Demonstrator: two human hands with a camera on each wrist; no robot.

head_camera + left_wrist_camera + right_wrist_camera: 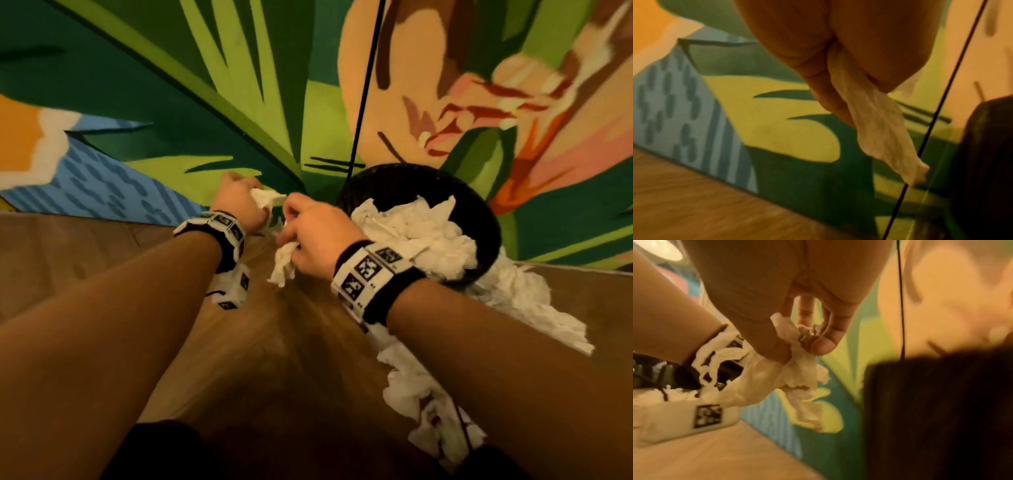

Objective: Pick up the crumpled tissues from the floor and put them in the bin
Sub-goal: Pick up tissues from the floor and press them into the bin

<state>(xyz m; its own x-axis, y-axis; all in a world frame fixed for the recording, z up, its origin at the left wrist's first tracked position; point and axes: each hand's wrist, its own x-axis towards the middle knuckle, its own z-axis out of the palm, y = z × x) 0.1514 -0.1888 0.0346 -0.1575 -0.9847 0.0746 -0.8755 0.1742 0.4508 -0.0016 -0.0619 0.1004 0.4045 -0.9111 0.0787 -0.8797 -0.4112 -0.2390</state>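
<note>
My left hand grips a crumpled white tissue just left of the bin; in the left wrist view the tissue hangs down from the curled fingers. Beside it, my right hand pinches another tissue, which dangles below the fist; thumb and fingers squeeze that tissue in the right wrist view. The dark round bin stands against the wall to the right of both hands, heaped with white tissues.
More crumpled tissues lie on the wooden floor in front of the bin and under my right forearm. A painted leafy wall rises behind. A thin black cord hangs down by the bin.
</note>
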